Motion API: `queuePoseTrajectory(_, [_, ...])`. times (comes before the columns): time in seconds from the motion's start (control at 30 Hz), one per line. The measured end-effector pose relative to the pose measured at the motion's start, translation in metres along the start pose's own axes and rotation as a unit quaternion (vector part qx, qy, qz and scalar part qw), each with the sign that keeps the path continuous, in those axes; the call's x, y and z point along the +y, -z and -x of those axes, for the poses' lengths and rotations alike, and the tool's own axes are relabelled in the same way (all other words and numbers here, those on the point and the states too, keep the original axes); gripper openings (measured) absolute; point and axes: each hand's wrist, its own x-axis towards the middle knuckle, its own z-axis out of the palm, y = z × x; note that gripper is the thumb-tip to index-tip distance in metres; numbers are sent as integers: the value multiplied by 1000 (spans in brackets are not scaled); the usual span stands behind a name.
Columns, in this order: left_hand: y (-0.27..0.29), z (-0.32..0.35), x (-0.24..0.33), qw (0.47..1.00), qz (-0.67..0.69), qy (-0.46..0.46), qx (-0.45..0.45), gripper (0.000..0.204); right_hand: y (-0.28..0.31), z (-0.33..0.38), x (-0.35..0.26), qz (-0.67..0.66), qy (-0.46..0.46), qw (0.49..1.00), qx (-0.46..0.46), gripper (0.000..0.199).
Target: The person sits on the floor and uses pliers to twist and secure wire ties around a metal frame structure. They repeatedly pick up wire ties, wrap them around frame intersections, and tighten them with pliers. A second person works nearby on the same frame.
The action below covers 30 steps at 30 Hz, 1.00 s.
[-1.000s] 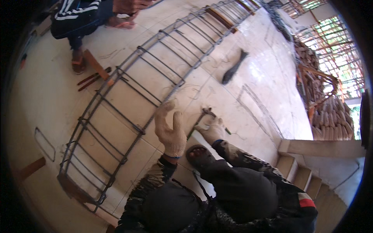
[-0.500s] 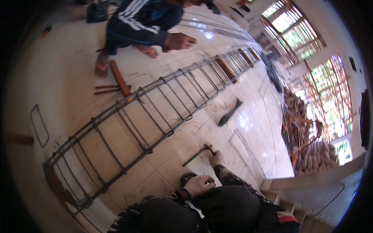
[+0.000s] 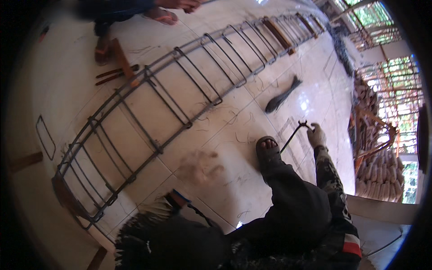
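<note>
Cream tiles are covering the floor (image 3: 238, 157), and windows (image 3: 396, 85) are lighting the room from the right. Unlike half a second ago, the left hand (image 3: 198, 168) is blurring over the tiles, away from the knee, its grip impossible to tell; the right hand (image 3: 317, 136) is holding pincers (image 3: 295, 131), now right of the shoe (image 3: 270, 157). Beyond, a dark bundle (image 3: 282, 96) is lying flat, and a steel cage (image 3: 158, 149) is blocking the way towards a co-worker (image 3: 117, 9).

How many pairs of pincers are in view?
2: one pair in the right hand, one red-handled pair on the floor near the co-worker's foot. Dark edges may hide more.
</note>
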Motion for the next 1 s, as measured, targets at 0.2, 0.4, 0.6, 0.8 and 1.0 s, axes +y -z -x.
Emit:
queuePoseTrajectory(0.2, [2, -101, 27, 969, -83, -16, -231, 37, -61, -55, -25, -22, -129, 991, 40, 45])
queuePoseTrajectory(0.4, [-97, -182, 68, 886, -202, 105, -403, 70, -66, -66, -112, -266, 2, 961, 76, 33])
queuePoseTrajectory(0.6, [-212, -236, 60, 940, -193, 158, -231, 87, -64, -17, -162, -460, -111, 860, -193, 43])
queuePoseTrajectory(0.8, [-253, -240, 73, 941, 129, 270, -160, 60, -54, -7, -149, -600, -107, 769, -190, 18])
queuePoseTrajectory(1.0, [-300, -253, 83, 929, 186, 313, -65, 59, -74, -21, -123, -516, -50, 852, -70, 8])
